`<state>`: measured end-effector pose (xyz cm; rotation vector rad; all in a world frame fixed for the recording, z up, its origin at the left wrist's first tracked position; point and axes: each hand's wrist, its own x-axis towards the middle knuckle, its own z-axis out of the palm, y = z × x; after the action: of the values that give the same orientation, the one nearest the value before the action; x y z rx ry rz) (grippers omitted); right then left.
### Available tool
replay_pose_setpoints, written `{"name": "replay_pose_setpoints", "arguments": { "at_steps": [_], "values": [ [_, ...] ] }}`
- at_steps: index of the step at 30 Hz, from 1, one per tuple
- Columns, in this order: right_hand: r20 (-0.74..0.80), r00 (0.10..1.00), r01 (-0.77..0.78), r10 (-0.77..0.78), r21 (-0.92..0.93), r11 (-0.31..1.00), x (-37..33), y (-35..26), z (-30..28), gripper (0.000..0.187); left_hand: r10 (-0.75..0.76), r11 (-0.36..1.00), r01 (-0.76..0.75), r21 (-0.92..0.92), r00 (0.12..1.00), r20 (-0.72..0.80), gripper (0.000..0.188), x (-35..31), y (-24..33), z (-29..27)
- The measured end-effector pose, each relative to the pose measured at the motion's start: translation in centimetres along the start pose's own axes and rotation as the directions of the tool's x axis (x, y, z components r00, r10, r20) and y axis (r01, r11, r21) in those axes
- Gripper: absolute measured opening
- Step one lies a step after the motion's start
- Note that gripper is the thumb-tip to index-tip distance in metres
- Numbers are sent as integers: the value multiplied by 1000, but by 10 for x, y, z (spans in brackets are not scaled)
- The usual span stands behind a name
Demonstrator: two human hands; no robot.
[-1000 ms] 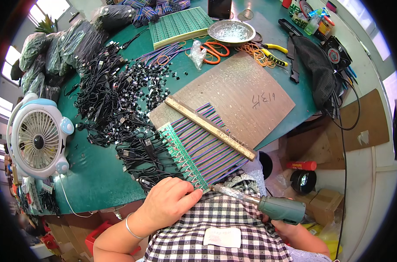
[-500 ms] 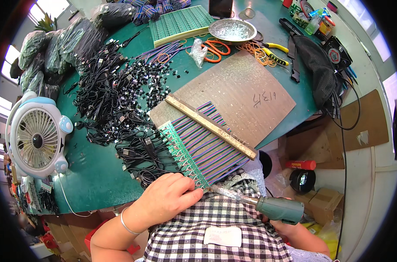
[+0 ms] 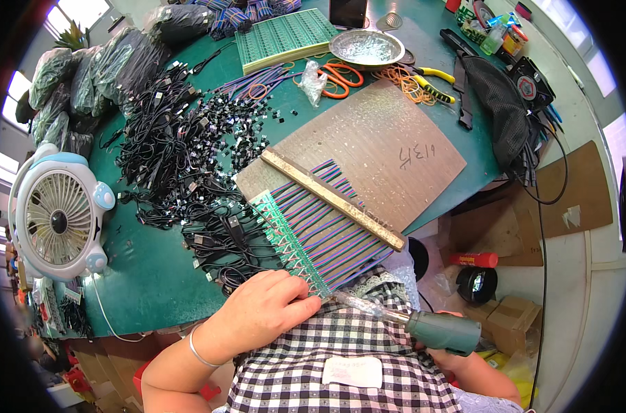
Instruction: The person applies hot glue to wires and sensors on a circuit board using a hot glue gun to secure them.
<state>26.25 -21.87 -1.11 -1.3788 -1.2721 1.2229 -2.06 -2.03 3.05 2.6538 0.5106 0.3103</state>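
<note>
My left hand [image 3: 268,310], with a silver bangle on its wrist, has its fingers curled over the near end of a long green circuit board strip [image 3: 292,248]. Black USB cables lead off the strip's left side, and purple, green and dark wires fan out from its right side. A wooden bar [image 3: 334,199] lies across these wires. My right hand [image 3: 440,351], partly hidden, is closed around a dark green gun-shaped tool [image 3: 444,332]. The tool's long metal nozzle points left, its tip beside the near end of the strip and my left fingers.
Under the wires lies a brown board [image 3: 409,151]. A heap of black USB cables [image 3: 161,138] covers the left of the green table, beside a white fan [image 3: 59,220]. Farther back are green panels [image 3: 285,38], a metal dish [image 3: 367,48], orange scissors [image 3: 340,79] and yellow-handled pliers [image 3: 433,89].
The gun-shaped tool in my right hand has shifted very slightly to the right. My left hand, the strip and the wooden bar stay where they were.
</note>
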Motion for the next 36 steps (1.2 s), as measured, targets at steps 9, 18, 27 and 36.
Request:
{"name": "replay_pose_setpoints", "arguments": {
  "at_steps": [9,18,27,36],
  "values": [
    [-27,994,-98,104,153,983,0,7,-5,33,-8,1000,8,-2,999,37,18,0,1,-1],
    [-57,989,-108,135,337,935,16,-11,-3,26,-13,999,13,-32,1000,-3,21,0,1,-1],
    [-298,954,64,41,336,940,34,-11,7,64,29,994,-23,102,998,-54,21,-6,6,4],
    [-52,998,64,-37,854,517,147,-66,57,55,-17,997,28,73,989,-146,25,-9,9,-1]
  ]
}}
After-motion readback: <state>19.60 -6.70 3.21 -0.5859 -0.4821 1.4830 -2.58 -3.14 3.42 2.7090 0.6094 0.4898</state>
